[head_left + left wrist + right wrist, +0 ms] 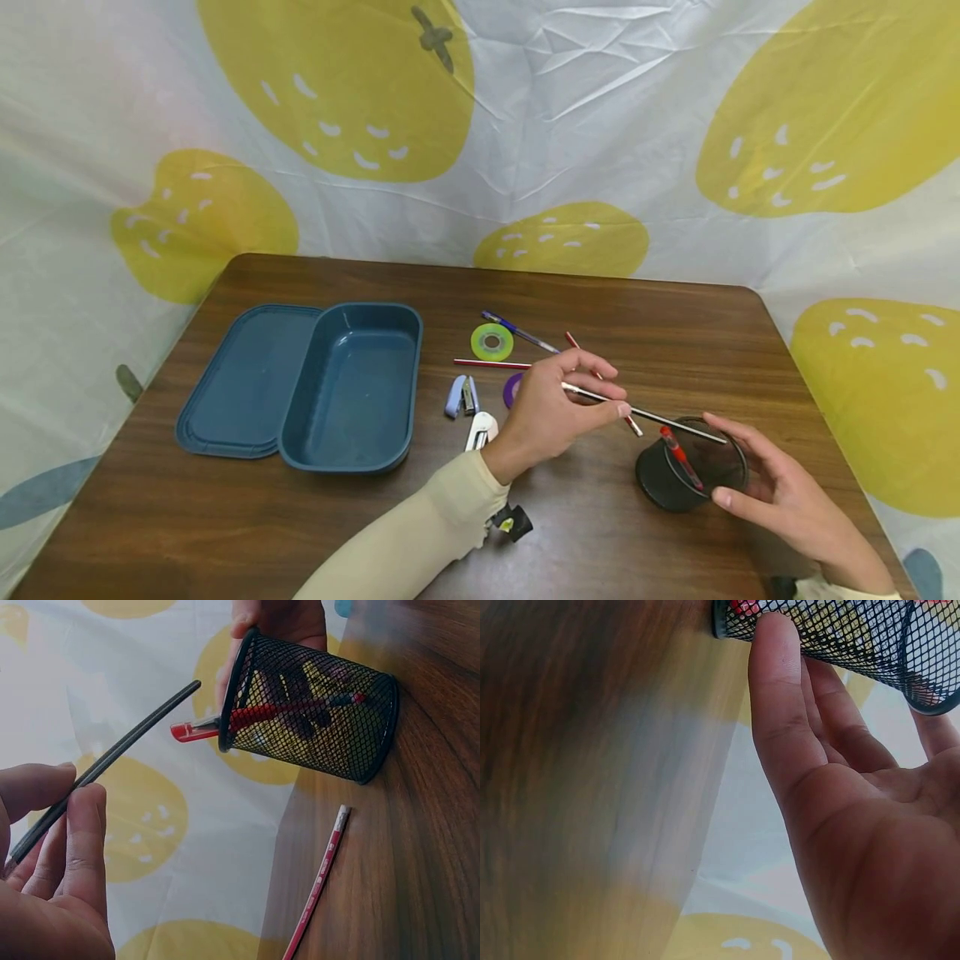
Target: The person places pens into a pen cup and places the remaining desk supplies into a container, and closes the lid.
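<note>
My left hand (551,408) pinches a dark pencil (667,422) between thumb and fingers. The pencil slants down to the right, its far end over the mouth of a black mesh pen cup (666,485). In the left wrist view the pencil (127,741) is outside the cup, its end near the rim. A red pen (678,457) leans inside the cup and sticks out past the rim. On the cup's right side, my right hand (798,504) holds it, thumb at the near rim and fingers along the far side.
Left of the hands stand a blue container (360,408) and its lid (240,383). Around my left hand lie a blue pen (525,333), green tape (480,343), purple tape (512,390), a small stapler (456,396), a white tool (482,427) and red pencils (487,363).
</note>
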`<state>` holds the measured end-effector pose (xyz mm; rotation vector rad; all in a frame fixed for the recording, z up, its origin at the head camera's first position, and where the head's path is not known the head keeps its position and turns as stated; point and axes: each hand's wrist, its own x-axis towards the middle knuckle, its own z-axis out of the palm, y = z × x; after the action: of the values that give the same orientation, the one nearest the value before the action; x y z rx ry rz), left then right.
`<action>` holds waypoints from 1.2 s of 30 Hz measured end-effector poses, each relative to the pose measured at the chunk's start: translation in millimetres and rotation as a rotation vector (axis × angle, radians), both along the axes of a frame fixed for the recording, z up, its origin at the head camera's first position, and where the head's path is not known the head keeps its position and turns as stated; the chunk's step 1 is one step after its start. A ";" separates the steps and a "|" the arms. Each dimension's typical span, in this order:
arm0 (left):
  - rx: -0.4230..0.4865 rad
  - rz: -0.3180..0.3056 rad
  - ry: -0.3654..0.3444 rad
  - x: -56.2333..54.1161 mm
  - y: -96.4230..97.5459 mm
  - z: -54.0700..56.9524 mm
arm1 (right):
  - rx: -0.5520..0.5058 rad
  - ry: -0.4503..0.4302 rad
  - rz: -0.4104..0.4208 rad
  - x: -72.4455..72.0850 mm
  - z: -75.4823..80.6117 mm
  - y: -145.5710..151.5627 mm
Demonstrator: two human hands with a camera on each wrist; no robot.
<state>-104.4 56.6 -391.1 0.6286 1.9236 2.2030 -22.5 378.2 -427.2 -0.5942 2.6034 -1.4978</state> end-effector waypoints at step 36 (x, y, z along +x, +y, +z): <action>-0.044 -0.096 -0.014 -1.8 16.8 -4.5 | 0.005 0.007 -0.016 0.8 -1.0 -0.6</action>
<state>-106.2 73.4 -395.5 0.6819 1.8885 2.0963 -21.8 377.6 -428.3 -0.5814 2.6223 -1.4965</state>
